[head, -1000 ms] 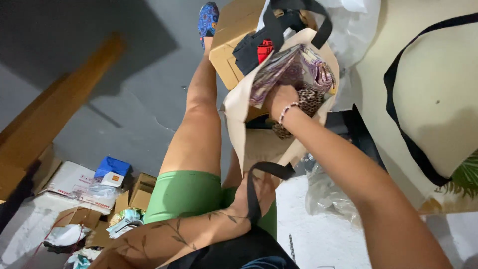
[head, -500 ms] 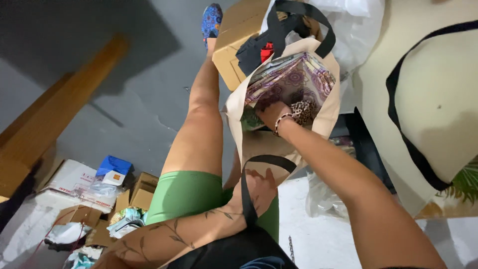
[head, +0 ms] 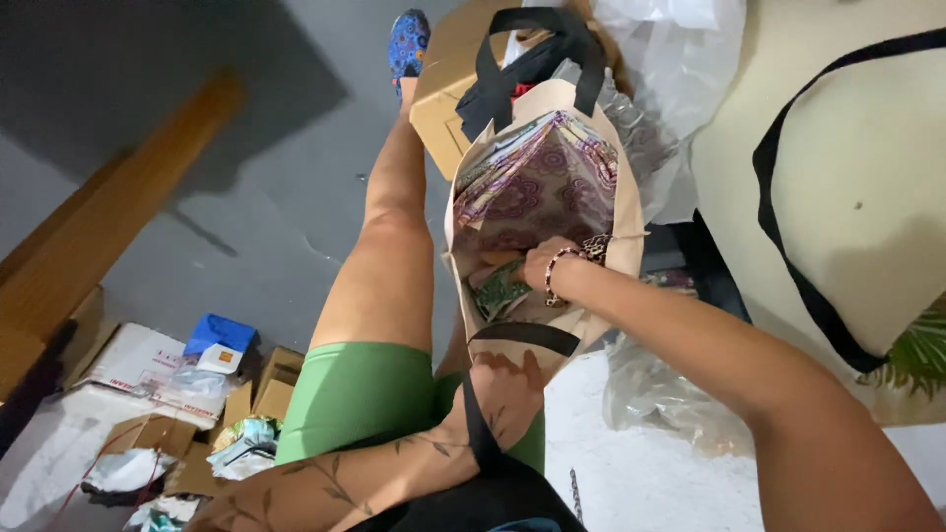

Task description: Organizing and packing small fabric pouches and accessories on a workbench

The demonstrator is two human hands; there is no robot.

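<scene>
Right hand (head: 540, 264) buried in tote bag (head: 463, 246), grip unclear; left hand (head: 505, 386) clasps its strap (head: 522, 337)

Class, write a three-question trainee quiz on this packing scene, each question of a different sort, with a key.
1. True or false: the right hand reaches inside the beige tote bag.
2. Multiple choice: the left hand grips A) the cardboard box B) the bag's near black handle C) a shoe.
3. Fill in: the fabric in the bag has a ____ pattern in purple.

Key: 1 true; 2 B; 3 floral, medallion-like.
</scene>
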